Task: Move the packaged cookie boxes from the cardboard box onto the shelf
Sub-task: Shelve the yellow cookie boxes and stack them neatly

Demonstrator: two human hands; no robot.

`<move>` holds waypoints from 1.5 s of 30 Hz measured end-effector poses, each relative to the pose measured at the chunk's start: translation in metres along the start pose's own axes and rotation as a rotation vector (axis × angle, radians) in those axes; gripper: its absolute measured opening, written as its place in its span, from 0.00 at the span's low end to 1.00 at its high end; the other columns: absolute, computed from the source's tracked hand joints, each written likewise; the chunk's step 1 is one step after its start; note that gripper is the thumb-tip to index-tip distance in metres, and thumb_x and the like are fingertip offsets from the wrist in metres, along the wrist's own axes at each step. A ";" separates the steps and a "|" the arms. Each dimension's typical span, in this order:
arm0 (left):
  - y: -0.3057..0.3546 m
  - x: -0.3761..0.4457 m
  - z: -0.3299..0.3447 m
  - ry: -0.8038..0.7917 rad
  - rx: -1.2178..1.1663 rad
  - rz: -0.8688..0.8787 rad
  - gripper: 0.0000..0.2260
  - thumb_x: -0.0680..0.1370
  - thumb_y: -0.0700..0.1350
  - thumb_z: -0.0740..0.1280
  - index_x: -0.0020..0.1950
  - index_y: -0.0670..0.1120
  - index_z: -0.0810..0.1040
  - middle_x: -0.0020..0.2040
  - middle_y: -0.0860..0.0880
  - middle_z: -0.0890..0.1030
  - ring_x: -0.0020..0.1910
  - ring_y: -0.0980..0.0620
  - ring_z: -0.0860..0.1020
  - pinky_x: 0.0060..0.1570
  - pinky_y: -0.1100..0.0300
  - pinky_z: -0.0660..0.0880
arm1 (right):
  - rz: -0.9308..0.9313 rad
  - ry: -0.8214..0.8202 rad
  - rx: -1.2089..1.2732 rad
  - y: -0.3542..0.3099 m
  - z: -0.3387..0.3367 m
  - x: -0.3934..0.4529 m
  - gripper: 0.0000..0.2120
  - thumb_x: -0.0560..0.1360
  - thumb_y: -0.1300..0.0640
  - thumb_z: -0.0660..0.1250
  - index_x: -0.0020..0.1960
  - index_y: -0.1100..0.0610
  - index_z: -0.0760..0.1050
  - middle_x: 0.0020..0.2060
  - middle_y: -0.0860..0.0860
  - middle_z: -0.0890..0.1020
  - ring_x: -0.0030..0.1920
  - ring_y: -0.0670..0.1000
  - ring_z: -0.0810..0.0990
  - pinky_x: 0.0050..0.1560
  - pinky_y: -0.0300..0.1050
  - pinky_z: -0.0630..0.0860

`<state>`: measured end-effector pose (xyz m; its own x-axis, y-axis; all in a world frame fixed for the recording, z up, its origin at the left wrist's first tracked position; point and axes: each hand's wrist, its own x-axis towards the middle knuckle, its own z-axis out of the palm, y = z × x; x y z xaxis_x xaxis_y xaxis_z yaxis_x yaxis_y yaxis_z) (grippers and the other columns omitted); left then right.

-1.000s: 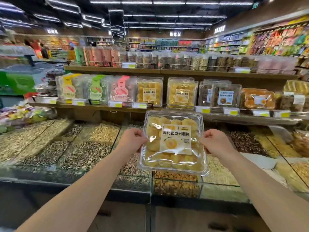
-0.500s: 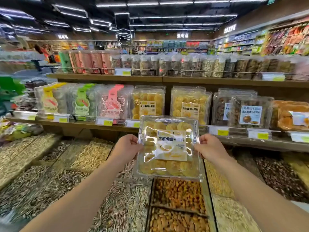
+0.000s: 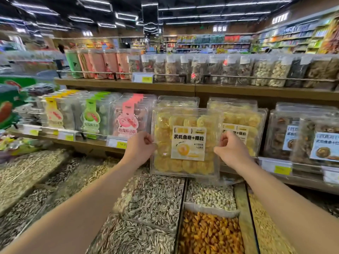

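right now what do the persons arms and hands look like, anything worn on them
Both forearms are bare as far as the frame shows, with no sleeve or cuff in view. The left hand and right hand wear no gloves, and no watch, bracelet or ring shows on the visible sides. Fingernails are too small to tell.

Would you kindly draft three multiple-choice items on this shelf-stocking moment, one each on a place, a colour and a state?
1. Where is the held cookie box?
A. lying in the seed bins
B. upright before the lower shelf's yellow cookie boxes
C. on the top shelf

2. Colour of its cookies?
A. yellow
B. green
C. black

3. How is it held?
A. left hand alone
B. balanced on one palm
C. both hands pinching its side edges

Answers: 1 B, it stands before the row on the lower shelf; 2 A, yellow rounds show through the lid; 3 C, left hand and right hand each grip an edge.
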<state>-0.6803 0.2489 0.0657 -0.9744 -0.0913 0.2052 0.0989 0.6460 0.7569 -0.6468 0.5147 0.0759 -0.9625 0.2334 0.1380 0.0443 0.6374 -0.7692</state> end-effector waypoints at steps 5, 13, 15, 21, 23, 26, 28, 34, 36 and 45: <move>-0.013 0.055 -0.002 0.025 0.027 0.049 0.08 0.74 0.39 0.70 0.40 0.48 0.73 0.35 0.50 0.80 0.35 0.51 0.79 0.29 0.61 0.67 | -0.025 0.045 -0.045 -0.019 0.021 0.051 0.09 0.75 0.65 0.67 0.53 0.59 0.70 0.43 0.53 0.76 0.41 0.51 0.74 0.37 0.44 0.70; -0.035 0.136 0.021 0.059 -0.035 0.086 0.07 0.74 0.38 0.68 0.40 0.49 0.75 0.36 0.54 0.78 0.36 0.54 0.75 0.31 0.62 0.67 | -0.009 0.245 -0.120 -0.027 0.061 0.103 0.09 0.75 0.65 0.68 0.47 0.55 0.69 0.40 0.48 0.75 0.38 0.45 0.73 0.34 0.39 0.66; -0.038 0.149 0.031 0.045 -0.051 0.097 0.09 0.74 0.38 0.69 0.39 0.49 0.73 0.35 0.54 0.77 0.36 0.53 0.76 0.32 0.61 0.68 | 0.009 0.271 -0.117 -0.025 0.062 0.112 0.07 0.75 0.64 0.68 0.49 0.57 0.71 0.40 0.48 0.75 0.41 0.50 0.75 0.36 0.42 0.67; -0.046 0.172 0.055 0.047 -0.043 0.186 0.06 0.74 0.39 0.69 0.41 0.48 0.75 0.35 0.58 0.76 0.35 0.53 0.75 0.31 0.69 0.65 | 0.052 0.322 -0.146 -0.007 0.069 0.131 0.08 0.74 0.66 0.68 0.49 0.58 0.71 0.42 0.50 0.77 0.43 0.52 0.77 0.39 0.43 0.70; -0.052 0.175 0.058 0.047 -0.045 0.238 0.04 0.75 0.40 0.69 0.43 0.47 0.76 0.35 0.55 0.79 0.34 0.53 0.77 0.32 0.65 0.70 | 0.063 0.339 -0.149 0.000 0.076 0.135 0.08 0.74 0.67 0.68 0.49 0.58 0.71 0.42 0.51 0.77 0.44 0.52 0.78 0.40 0.43 0.73; -0.059 0.177 0.061 0.068 -0.030 0.308 0.04 0.76 0.41 0.69 0.43 0.48 0.75 0.34 0.53 0.80 0.32 0.50 0.78 0.33 0.55 0.77 | 0.055 0.353 -0.139 0.004 0.083 0.137 0.08 0.74 0.67 0.68 0.50 0.59 0.71 0.42 0.51 0.77 0.44 0.53 0.77 0.43 0.46 0.74; -0.061 0.179 0.060 0.095 -0.011 0.324 0.04 0.76 0.41 0.68 0.43 0.47 0.75 0.35 0.52 0.79 0.32 0.49 0.78 0.34 0.50 0.78 | 0.040 0.355 -0.124 0.003 0.087 0.138 0.08 0.74 0.68 0.67 0.50 0.59 0.71 0.42 0.51 0.76 0.44 0.53 0.77 0.45 0.48 0.75; -0.061 0.170 0.064 0.164 0.014 0.321 0.05 0.76 0.39 0.69 0.43 0.46 0.74 0.36 0.51 0.79 0.35 0.48 0.78 0.33 0.54 0.75 | 0.027 0.382 -0.122 0.005 0.095 0.139 0.07 0.76 0.67 0.67 0.50 0.59 0.70 0.40 0.48 0.75 0.43 0.51 0.76 0.43 0.43 0.69; -0.064 0.167 0.066 0.182 0.032 0.343 0.05 0.77 0.40 0.69 0.43 0.45 0.73 0.36 0.50 0.78 0.34 0.48 0.77 0.31 0.54 0.73 | 0.040 0.390 -0.138 0.007 0.098 0.137 0.07 0.76 0.66 0.67 0.50 0.58 0.70 0.40 0.48 0.74 0.43 0.51 0.76 0.42 0.42 0.68; -0.081 0.171 0.067 0.053 0.182 0.279 0.08 0.77 0.38 0.68 0.41 0.43 0.70 0.33 0.49 0.76 0.32 0.45 0.76 0.30 0.52 0.74 | 0.052 0.343 -0.297 0.016 0.118 0.127 0.06 0.77 0.63 0.67 0.50 0.58 0.69 0.42 0.51 0.77 0.42 0.53 0.78 0.39 0.46 0.74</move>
<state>-0.8681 0.2318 -0.0027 -0.9026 0.0714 0.4245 0.3177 0.7759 0.5451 -0.8000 0.4680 0.0070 -0.8151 0.4686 0.3405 0.2134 0.7894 -0.5756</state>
